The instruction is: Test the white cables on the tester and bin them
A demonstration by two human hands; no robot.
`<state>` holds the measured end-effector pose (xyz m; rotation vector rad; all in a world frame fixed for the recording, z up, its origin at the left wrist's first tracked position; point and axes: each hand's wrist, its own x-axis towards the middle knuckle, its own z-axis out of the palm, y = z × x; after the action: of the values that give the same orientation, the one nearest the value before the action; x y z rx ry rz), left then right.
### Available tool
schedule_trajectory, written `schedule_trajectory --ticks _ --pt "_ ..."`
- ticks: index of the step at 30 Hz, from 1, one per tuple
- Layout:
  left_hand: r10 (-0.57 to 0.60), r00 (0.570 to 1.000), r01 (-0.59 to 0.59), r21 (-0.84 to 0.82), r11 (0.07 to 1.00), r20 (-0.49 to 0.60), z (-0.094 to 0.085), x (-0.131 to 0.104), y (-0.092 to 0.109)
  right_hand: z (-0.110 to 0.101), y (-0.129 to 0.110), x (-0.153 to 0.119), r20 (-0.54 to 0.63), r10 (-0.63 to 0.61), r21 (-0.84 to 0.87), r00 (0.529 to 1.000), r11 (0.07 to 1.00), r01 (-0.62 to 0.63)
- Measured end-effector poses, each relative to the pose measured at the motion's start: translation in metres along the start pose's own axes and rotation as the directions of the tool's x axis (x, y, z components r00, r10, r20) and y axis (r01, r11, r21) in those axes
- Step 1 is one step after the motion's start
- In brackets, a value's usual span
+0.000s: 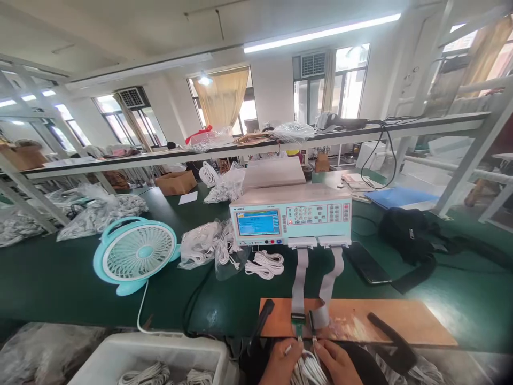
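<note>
At the bottom centre my left hand (pixel 283 359) and my right hand (pixel 334 359) are close together, fingers closed. Each pinches a cable connector at the end of a ribbon lead, and a coil of white cable (pixel 311 369) hangs between them. The left connector meets a small green board (pixel 298 327) on one grey ribbon cable (pixel 300 275). The right one is at the dark plug of the other ribbon cable (pixel 329 280). Both ribbons run up to a tester (pixel 290 219) with a lit blue screen. An orange-brown board (pixel 385 318) lies just beyond my hands.
A turquoise fan (pixel 140 248) stands at the left. Bagged white cables (pixel 200 243) and a loose coil (pixel 264 264) lie beside the tester. A white bin (pixel 160 347) is at lower left. A phone (pixel 366 263) and black bag (pixel 406 232) are on the right.
</note>
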<state>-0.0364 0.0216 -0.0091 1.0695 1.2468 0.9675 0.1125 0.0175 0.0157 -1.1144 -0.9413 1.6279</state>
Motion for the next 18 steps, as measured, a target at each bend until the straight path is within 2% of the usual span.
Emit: schedule_trajectory --ticks 2,6,8,11,15,16,18 --pt "-0.009 1.000 0.009 -0.005 1.000 0.003 0.002 0.002 -0.003 0.000 0.001 0.000 -0.005 -0.014 -0.004 1.000 1.000 0.014" --pt "-0.016 0.998 0.016 0.004 1.000 -0.059 0.005 0.004 -0.004 0.000 0.003 0.000 -0.011 -0.033 -0.019 0.999 0.999 0.033" --pt "-0.022 0.997 0.020 -0.021 1.000 -0.072 0.007 0.004 0.001 0.001 0.002 0.002 -0.033 -0.049 -0.018 0.998 0.999 0.048" --pt "-0.058 0.996 0.054 -0.055 0.997 -0.061 0.009 -0.003 0.014 0.005 0.000 0.001 -0.128 -0.092 -0.045 0.988 0.995 0.086" --pt "-0.085 0.986 0.096 0.072 0.993 -0.140 0.011 -0.020 0.023 0.011 0.004 -0.010 -0.190 -0.133 -0.146 0.973 0.984 0.106" --pt "-0.084 0.987 0.100 0.116 0.988 -0.139 0.011 -0.022 0.021 0.011 0.008 -0.013 -0.186 -0.112 -0.162 0.976 0.983 0.082" --pt "-0.122 0.991 0.131 0.189 0.973 -0.058 0.011 -0.024 0.014 0.006 0.019 -0.018 -0.214 -0.055 -0.164 0.975 0.986 0.019"
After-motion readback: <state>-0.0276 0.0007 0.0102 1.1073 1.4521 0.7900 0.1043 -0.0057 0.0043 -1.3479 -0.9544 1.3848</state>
